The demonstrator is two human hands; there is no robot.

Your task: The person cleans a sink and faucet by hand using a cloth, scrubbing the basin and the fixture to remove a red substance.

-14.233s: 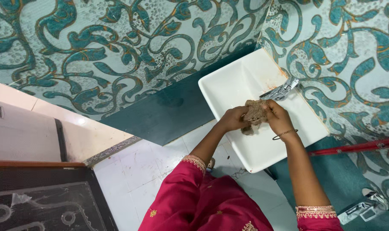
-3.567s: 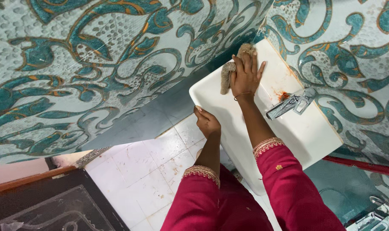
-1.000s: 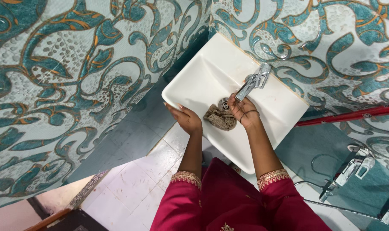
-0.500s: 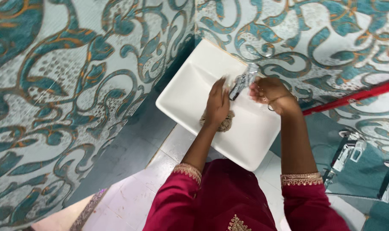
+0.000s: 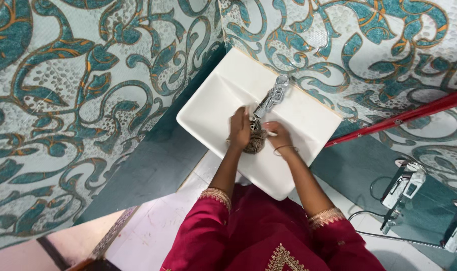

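Teal and orange swirls cover the tiled walls around you, meeting at a corner just behind the white sink (image 5: 213,108), which is fixed to the wall with a metal tap (image 5: 272,95) at its back edge. Your left hand (image 5: 240,129) lies palm down inside the basin, fingers together and pressed onto the brown cloth (image 5: 253,142), which sits bunched at the bottom of the sink just below the tap's spout. Your right hand (image 5: 276,133) is beside it on the other side of the cloth, fingers curled against the fabric; whether it actually grips the cloth you cannot tell from this angle. A thin bangle (image 5: 283,148) circles your right wrist, and both red sleeves (image 5: 216,221) end in gold-trimmed cuffs. To your right a red pole (image 5: 404,116) leans across the wall, and lower down two more metal taps (image 5: 404,186) stick out above the white tiled floor (image 5: 153,228)
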